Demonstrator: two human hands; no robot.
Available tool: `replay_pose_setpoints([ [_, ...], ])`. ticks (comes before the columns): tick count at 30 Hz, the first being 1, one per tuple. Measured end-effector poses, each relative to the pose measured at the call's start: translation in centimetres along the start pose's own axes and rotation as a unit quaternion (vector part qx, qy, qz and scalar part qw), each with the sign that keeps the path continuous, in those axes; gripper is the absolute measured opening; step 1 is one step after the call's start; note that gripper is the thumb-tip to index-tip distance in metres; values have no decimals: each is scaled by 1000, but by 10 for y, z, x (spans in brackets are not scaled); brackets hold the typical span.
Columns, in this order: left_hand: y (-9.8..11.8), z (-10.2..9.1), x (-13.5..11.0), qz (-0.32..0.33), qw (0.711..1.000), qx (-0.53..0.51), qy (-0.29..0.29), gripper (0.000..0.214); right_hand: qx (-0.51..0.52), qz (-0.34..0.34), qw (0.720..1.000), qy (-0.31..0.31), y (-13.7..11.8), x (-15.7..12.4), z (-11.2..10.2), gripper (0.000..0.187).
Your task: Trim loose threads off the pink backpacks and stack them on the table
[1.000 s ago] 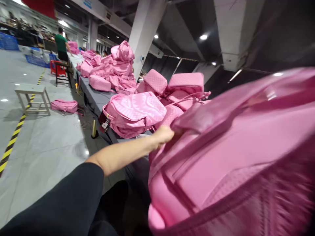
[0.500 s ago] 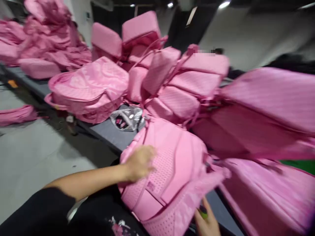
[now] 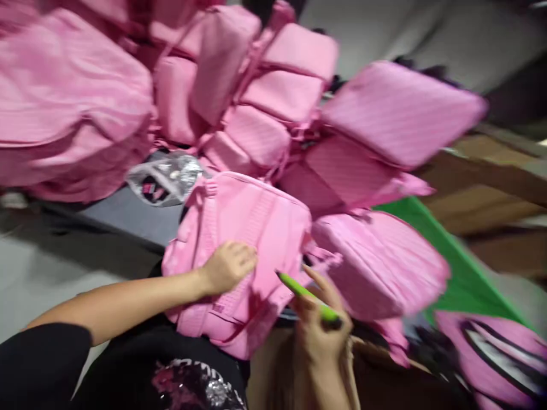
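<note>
A pink backpack [image 3: 252, 228] lies back-side up at the near edge of the grey table [image 3: 132, 213], partly over my lap. My left hand [image 3: 228, 265] rests on its mesh back panel with the fingers curled against the fabric. My right hand [image 3: 322, 322] is closed around a green pen [image 3: 305, 293], whose tip points up and left toward the backpack. The picture is blurred by motion.
Several more pink backpacks [image 3: 294, 102] are piled on the table behind and to the right. A crumpled clear plastic bag [image 3: 164, 176] lies beside the near backpack. A green surface [image 3: 453, 267] shows at the right, with another pink bag [image 3: 496, 353] at the lower right.
The backpack has come down from the air onto the table edge. My left hand has settled on its back panel, and my right hand has risen into view with the green pen.
</note>
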State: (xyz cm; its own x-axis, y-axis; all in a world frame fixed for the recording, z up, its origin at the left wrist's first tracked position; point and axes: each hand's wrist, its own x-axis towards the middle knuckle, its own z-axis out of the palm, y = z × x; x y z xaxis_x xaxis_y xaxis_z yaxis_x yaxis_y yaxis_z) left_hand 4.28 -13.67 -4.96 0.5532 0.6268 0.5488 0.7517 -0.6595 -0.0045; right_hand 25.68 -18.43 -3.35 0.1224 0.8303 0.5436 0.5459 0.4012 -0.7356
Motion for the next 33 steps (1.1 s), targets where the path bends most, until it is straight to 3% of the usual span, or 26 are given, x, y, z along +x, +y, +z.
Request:
replay_pose_setpoints([
  [2,-20,4,46,37,999,22,27,33,1,-74,997,33,10,5,16,47],
  [5,-37,19,92,114,993,28,-21,38,-83,-187,979,16,37,12,37,47],
  [8,-42,36,112,176,982,15,-60,47,-188,-176,965,44,66,9,42,52],
  [12,-30,56,148,258,961,-2,-98,31,-226,-162,955,103,90,0,47,56],
  [16,-15,60,182,246,957,5,-152,33,-215,-147,960,105,87,-15,63,58],
  [19,-15,45,178,267,946,3,-186,27,-170,-147,969,104,79,-31,71,66],
  [23,-23,14,147,311,940,-31,-136,21,-163,-195,962,102,77,-52,84,70],
  [27,-35,-1,130,273,949,9,-154,27,-165,-212,961,73,84,-62,100,67],
  [33,-98,-29,147,198,960,83,-177,52,-177,-241,953,38,91,-65,107,62],
])
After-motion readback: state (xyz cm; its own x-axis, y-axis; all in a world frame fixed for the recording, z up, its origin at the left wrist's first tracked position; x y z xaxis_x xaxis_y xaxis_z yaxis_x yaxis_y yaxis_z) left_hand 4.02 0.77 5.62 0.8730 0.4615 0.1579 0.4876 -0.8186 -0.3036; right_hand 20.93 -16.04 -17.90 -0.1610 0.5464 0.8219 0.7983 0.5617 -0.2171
